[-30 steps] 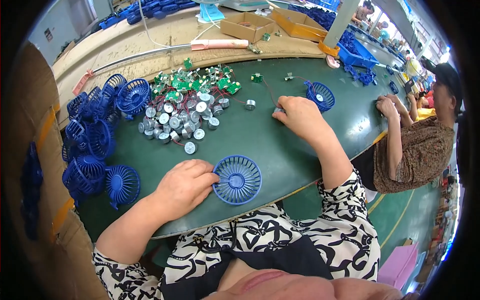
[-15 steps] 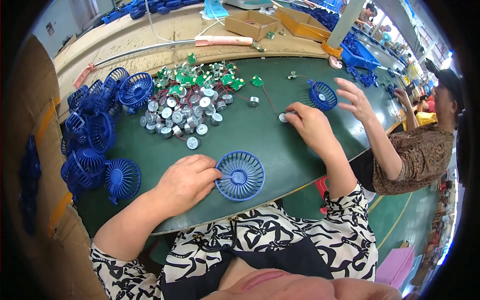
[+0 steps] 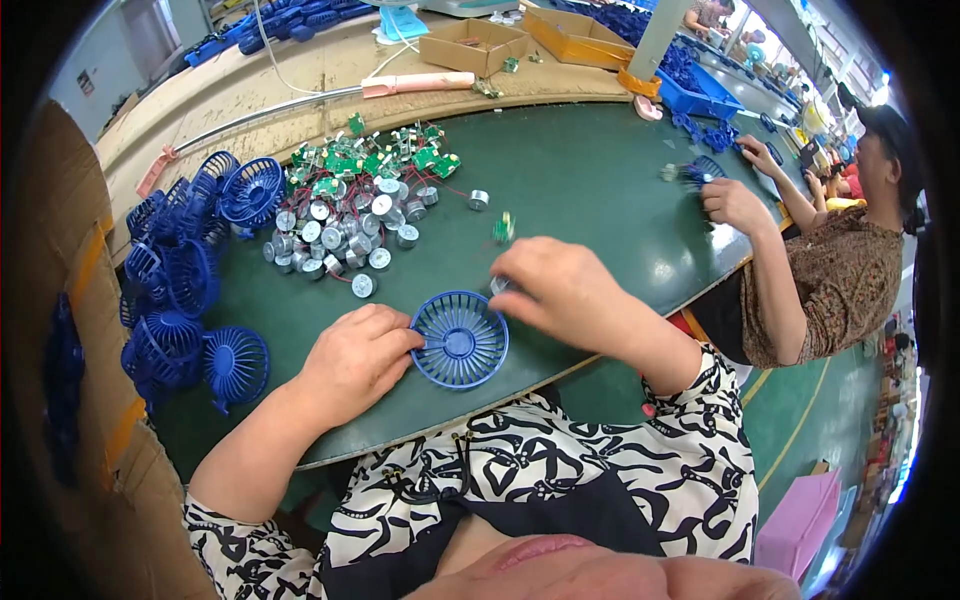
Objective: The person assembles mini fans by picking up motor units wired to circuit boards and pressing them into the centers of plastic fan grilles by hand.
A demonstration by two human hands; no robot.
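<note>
Right hand (image 3: 562, 290) shifted leftward, gripping motor (image 3: 501, 285); cage (image 3: 459, 343) beside

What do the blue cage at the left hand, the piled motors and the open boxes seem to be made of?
Blue cage: probably moulded plastic, fairly smooth; thin ribs and hub share one even colour.
Motors: seemingly metal-cased, silvery, with bright reflections on their round ends.
Open boxes: likely cardboard, matt brown, with thin flat walls.

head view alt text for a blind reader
A person's left hand holds a blue fan cage on a green table; the right hand holds a motor near it. Beyond are heaped motors, with more cages at left.
</note>
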